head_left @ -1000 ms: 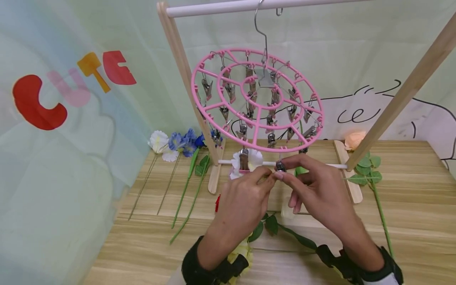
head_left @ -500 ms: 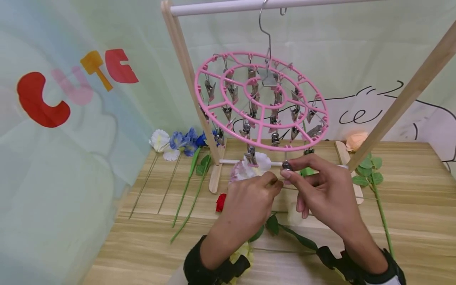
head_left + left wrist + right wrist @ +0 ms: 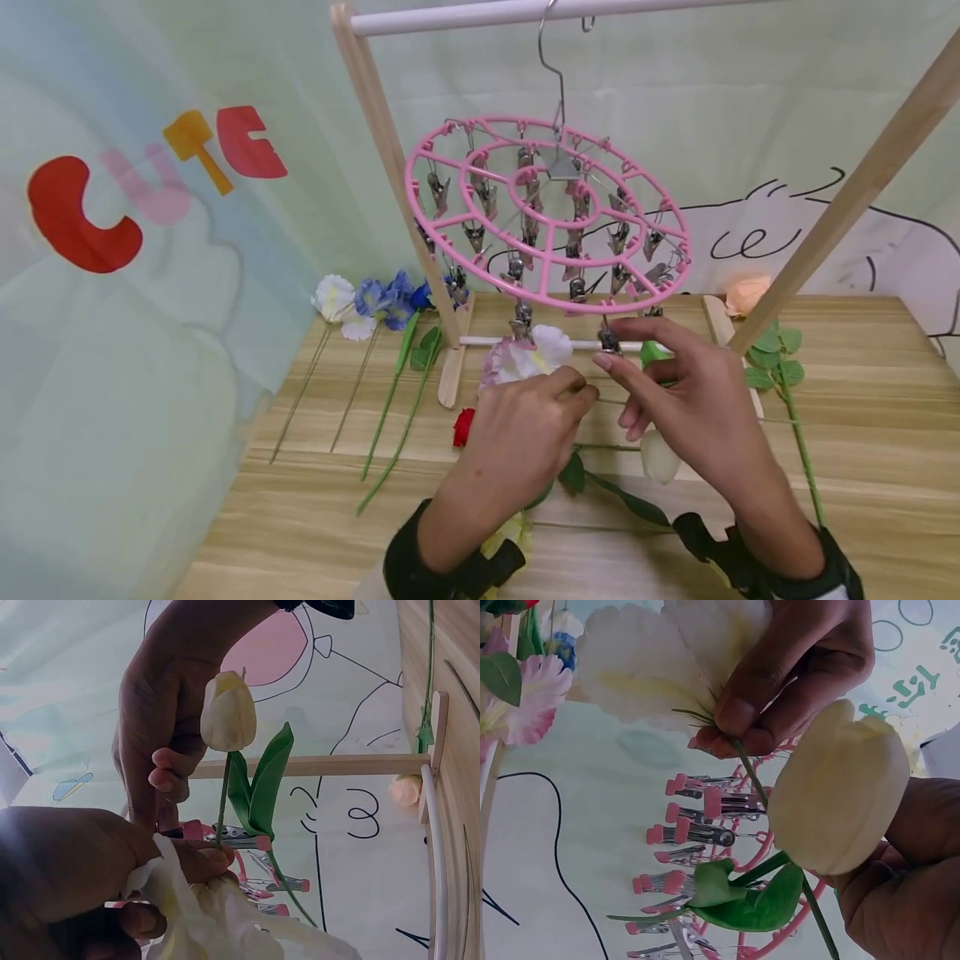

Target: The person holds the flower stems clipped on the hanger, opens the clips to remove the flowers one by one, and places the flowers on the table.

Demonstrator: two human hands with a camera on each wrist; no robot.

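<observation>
Tulip [image 3: 228,711], cream-coloured and shut in bud, sits at the middle of the head view just below the pink round clip hanger [image 3: 547,225]. In the left-wrist view its thin stem [image 3: 223,796] runs nearly straight up and down the frame, the bud at the upper end and the two green leaves [image 3: 259,787] rising beside it. The left hand [image 3: 517,437] pinches the stem's lower end between thumb and curled forefinger, with a white open bloom [image 3: 660,660] bunched against the same fingers. The right hand [image 3: 686,400] pinches a metal clip [image 3: 609,340] hanging from the hanger's near rim, thumb and forefinger closed on it, the other fingers loosely bent. On the pale green backdrop at the upper left of the head view stand cut-out letters reading "CUTE" [image 3: 150,183], in red, pink, yellow and red. More flowers [image 3: 375,300] lie on the wooden table [image 3: 300,500].
</observation>
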